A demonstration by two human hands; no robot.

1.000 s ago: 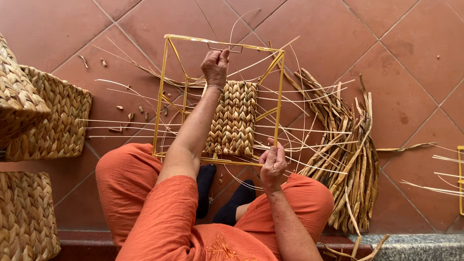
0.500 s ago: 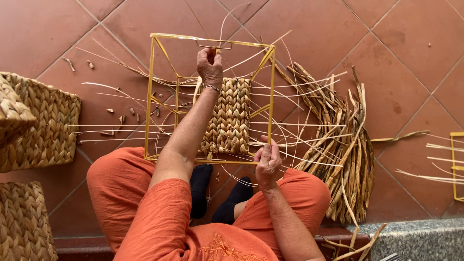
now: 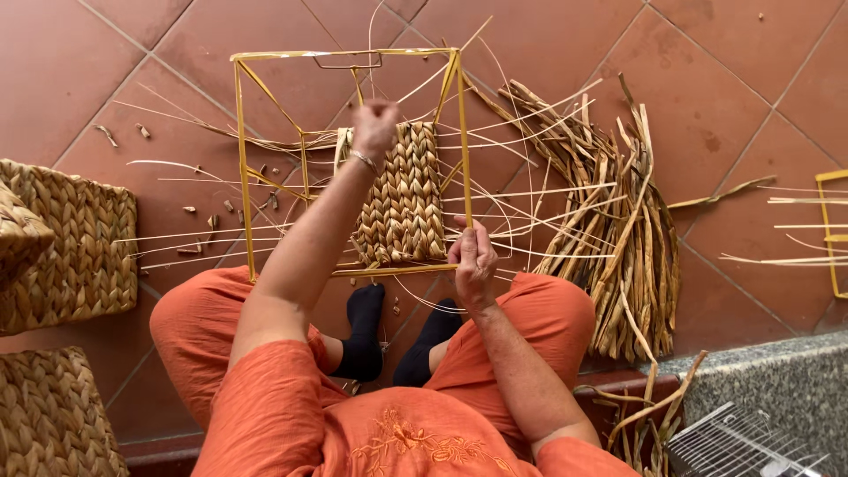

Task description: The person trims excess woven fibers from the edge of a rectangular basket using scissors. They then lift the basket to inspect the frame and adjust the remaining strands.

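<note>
A yellow wire box frame (image 3: 240, 159) stands on the tiled floor between my knees, with a woven panel of plaited straw (image 3: 406, 196) filling part of it. My left hand (image 3: 377, 126) reaches to the panel's far top edge, fingers closed on a straw strand there. My right hand (image 3: 474, 258) grips the frame's near right corner, where thin pale straw strands (image 3: 539, 194) stick out sideways.
A bundle of dry reed stalks (image 3: 618, 221) lies to the right. Finished woven baskets (image 3: 75, 243) sit at the left, another basket (image 3: 49, 415) at bottom left. A second yellow frame (image 3: 830, 230) shows at the right edge. A grey stone ledge (image 3: 777, 371) and wire rack (image 3: 751, 446) are at bottom right.
My left hand has drawn back from the frame's far top bar to the woven panel's top edge. My right hand stays at the near right corner.
</note>
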